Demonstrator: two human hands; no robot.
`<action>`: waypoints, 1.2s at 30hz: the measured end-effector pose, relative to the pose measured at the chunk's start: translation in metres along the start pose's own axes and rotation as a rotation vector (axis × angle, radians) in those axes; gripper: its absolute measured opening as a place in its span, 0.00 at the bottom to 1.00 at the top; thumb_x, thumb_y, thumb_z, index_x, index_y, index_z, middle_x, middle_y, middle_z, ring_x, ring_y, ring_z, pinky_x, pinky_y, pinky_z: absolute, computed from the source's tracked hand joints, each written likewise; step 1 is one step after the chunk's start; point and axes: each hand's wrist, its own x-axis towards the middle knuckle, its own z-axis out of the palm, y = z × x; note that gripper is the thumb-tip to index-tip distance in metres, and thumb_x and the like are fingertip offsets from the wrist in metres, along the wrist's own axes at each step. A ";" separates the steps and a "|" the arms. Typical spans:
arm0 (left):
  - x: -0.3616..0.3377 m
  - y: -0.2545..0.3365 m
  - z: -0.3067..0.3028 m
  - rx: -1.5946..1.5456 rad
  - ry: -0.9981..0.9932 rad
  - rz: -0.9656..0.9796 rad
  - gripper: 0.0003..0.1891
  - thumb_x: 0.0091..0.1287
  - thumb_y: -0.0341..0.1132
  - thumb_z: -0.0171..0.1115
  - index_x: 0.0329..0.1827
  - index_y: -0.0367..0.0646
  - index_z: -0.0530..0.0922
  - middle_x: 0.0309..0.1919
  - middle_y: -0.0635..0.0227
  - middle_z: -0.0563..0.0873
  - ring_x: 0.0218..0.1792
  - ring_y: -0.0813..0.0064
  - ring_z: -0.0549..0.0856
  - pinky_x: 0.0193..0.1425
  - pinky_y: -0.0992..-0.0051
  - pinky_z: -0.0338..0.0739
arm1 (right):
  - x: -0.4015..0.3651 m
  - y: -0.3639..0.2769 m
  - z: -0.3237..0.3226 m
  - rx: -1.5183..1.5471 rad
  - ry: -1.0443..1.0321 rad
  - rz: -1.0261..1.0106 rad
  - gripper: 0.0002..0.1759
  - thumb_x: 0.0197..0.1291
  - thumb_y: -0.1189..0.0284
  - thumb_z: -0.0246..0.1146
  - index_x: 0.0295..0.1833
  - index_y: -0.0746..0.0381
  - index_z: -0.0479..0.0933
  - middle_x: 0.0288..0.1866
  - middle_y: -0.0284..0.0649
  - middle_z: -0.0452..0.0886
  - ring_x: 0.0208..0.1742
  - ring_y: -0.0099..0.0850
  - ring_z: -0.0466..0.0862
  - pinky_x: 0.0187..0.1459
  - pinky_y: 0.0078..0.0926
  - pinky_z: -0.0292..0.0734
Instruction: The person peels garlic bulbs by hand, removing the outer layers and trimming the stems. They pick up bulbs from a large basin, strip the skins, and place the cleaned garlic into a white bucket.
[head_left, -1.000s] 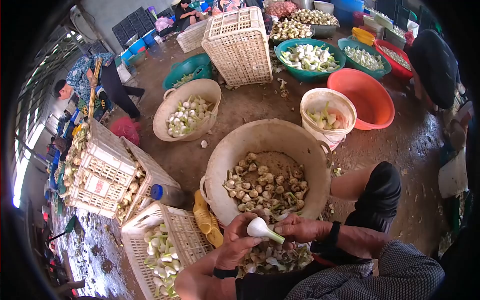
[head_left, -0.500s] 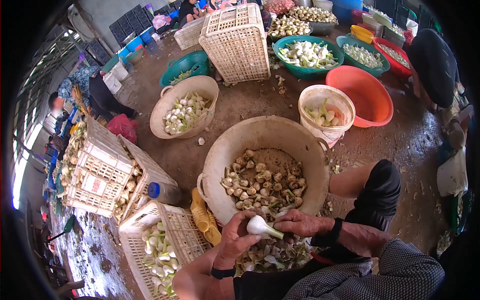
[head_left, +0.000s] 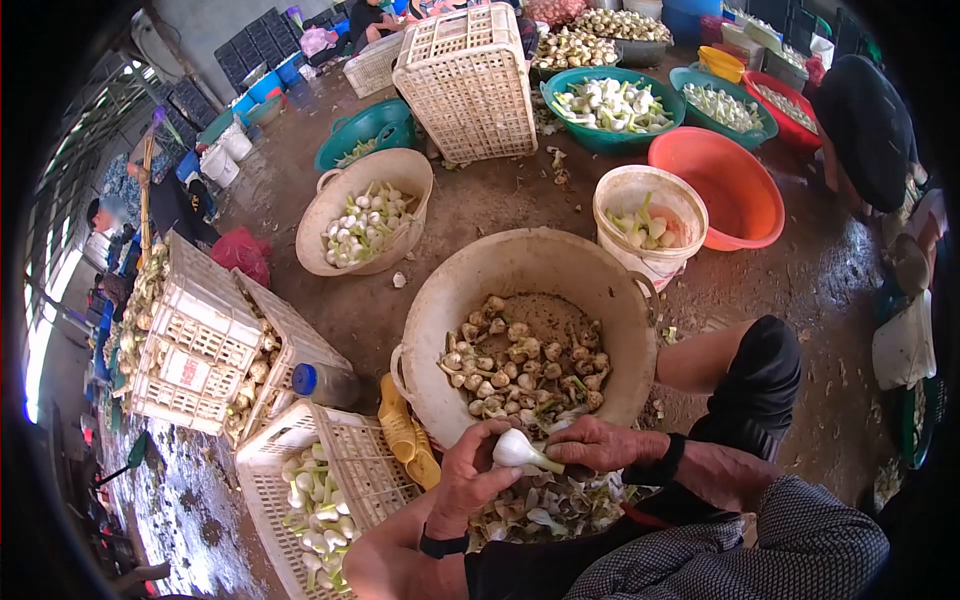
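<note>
Between my two hands is a white peeled garlic bulb (head_left: 515,449) with a short green stem pointing right. My left hand (head_left: 472,470) is closed around the bulb from the left. The fingers of my right hand (head_left: 600,445) pinch the stem end; whether they also hold a small tool is hidden. Just beyond the hands stands a large pale tub (head_left: 520,262) with unpeeled, soil-stained garlic bulbs (head_left: 525,365) at its bottom. Below my hands lies a heap of garlic skins (head_left: 550,510).
A crate (head_left: 375,470) of peeled garlic stands at my left, beside yellow clogs (head_left: 405,435) and a blue-capped jar (head_left: 325,382). Ahead are a beige basin (head_left: 312,235), a white bucket (head_left: 640,190) and a red basin (head_left: 740,205). Other people are at the left, back and right.
At the far left, a bent-over person has shifted and now holds a long stick-like thing upright. My hands and the garlic bulb have barely moved.
</note>
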 end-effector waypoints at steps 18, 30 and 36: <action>0.007 -0.009 -0.003 -0.266 -0.069 -0.243 0.36 0.62 0.29 0.66 0.73 0.32 0.63 0.58 0.60 0.78 0.58 0.72 0.78 0.64 0.73 0.73 | 0.001 -0.006 0.006 -0.203 0.128 -0.342 0.15 0.73 0.64 0.54 0.46 0.67 0.76 0.24 0.43 0.77 0.26 0.33 0.78 0.31 0.34 0.74; 0.005 0.006 0.011 -0.172 -0.216 -0.231 0.37 0.52 0.20 0.60 0.71 0.35 0.64 0.58 0.63 0.77 0.59 0.74 0.76 0.62 0.76 0.71 | 0.004 0.006 0.009 -0.152 -0.042 -0.236 0.15 0.73 0.65 0.51 0.41 0.67 0.74 0.24 0.38 0.74 0.26 0.25 0.75 0.30 0.30 0.71; 0.002 -0.003 0.006 0.045 -0.216 -0.196 0.35 0.52 0.18 0.54 0.70 0.38 0.67 0.57 0.66 0.77 0.57 0.79 0.77 0.60 0.80 0.71 | -0.002 -0.004 0.011 0.051 -0.127 -0.061 0.17 0.74 0.61 0.52 0.44 0.65 0.77 0.25 0.31 0.77 0.24 0.19 0.76 0.28 0.22 0.72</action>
